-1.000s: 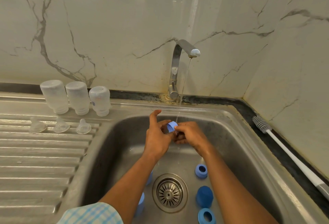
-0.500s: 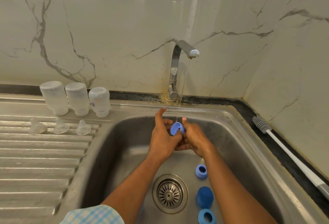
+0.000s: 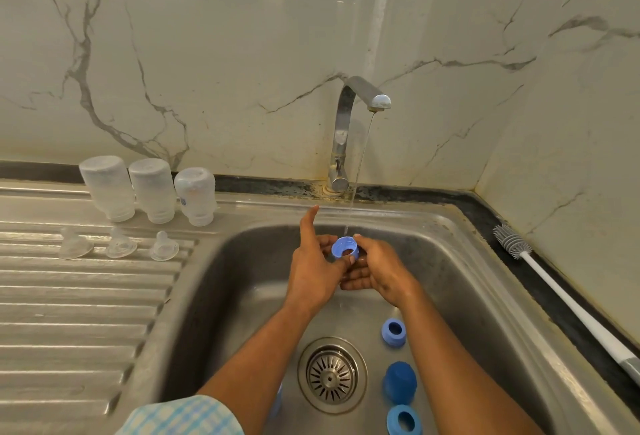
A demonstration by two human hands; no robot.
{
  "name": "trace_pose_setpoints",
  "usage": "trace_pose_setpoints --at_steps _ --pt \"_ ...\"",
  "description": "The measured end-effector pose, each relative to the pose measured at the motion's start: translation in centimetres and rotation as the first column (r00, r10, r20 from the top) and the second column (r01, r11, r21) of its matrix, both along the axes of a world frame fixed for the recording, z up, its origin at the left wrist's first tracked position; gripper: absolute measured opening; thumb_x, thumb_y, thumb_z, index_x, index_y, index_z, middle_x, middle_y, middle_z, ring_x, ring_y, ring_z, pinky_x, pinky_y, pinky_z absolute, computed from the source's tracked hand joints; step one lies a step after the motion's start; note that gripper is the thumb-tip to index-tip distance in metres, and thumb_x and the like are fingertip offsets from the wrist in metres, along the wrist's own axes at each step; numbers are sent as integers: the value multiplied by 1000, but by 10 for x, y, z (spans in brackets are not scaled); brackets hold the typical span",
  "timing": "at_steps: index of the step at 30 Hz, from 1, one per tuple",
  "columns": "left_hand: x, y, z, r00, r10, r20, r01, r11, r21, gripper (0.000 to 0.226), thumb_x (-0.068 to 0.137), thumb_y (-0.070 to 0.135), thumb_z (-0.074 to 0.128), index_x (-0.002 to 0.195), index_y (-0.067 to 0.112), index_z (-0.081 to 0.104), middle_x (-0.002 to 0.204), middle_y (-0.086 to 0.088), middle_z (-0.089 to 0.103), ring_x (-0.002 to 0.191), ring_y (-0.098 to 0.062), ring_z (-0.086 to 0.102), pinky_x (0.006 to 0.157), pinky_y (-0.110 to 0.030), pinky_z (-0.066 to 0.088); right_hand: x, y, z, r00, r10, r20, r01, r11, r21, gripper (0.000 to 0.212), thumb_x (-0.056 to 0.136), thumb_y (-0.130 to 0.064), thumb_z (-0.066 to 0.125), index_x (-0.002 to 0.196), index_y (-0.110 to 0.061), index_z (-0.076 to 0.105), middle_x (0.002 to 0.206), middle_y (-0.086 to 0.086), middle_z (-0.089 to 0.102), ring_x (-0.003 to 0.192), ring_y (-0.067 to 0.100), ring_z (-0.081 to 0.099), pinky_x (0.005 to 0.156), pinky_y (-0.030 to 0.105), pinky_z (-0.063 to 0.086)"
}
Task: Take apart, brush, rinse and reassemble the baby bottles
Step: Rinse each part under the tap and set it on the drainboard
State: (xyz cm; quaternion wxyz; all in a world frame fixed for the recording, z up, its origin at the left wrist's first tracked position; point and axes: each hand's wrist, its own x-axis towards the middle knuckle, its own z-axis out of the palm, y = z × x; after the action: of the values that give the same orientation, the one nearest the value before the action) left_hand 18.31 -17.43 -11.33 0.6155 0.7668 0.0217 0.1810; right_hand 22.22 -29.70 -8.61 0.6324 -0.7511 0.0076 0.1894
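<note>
Steel sink (image 3: 467, 261), blue rings (image 3: 393, 332), drainboard (image 3: 69, 313), bottles (image 3: 154, 190), teats (image 3: 164, 247)

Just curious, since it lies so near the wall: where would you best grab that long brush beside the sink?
Probably the brush by its white handle, mid-length, from above on the sink side. It lies flat along the dark ledge, the wall crowds its other side, and the grey bristle head looks soft.

hands (image 3: 349, 268) w/ blue ring (image 3: 344, 248) under tap (image 3: 349, 116), sink (image 3: 450, 261)
</note>
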Motion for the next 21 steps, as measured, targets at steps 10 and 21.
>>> trace_pose_setpoints --at_steps 10,21 --pt "-12 6 3 989 -11 -144 32 989 147 92 83 5 74 154 29 20 134 -3 56 118 -17 58 91 -26 51 -16 -9 12 936 91 341 27 945 -327 30 79 -16 80 107 -11 70 99 6 72 91 21 69 73 30 58" --pt "-104 31 45 948 74 -309 152 747 647 40 93 28 64 132 20 58 130 -2 62 117 -22 59 98 -38 48 -94 -27 49 814 139 563 125 906 -404 15 81 -20 74 79 -7 67 73 8 66 64 12 55 61 28 44"
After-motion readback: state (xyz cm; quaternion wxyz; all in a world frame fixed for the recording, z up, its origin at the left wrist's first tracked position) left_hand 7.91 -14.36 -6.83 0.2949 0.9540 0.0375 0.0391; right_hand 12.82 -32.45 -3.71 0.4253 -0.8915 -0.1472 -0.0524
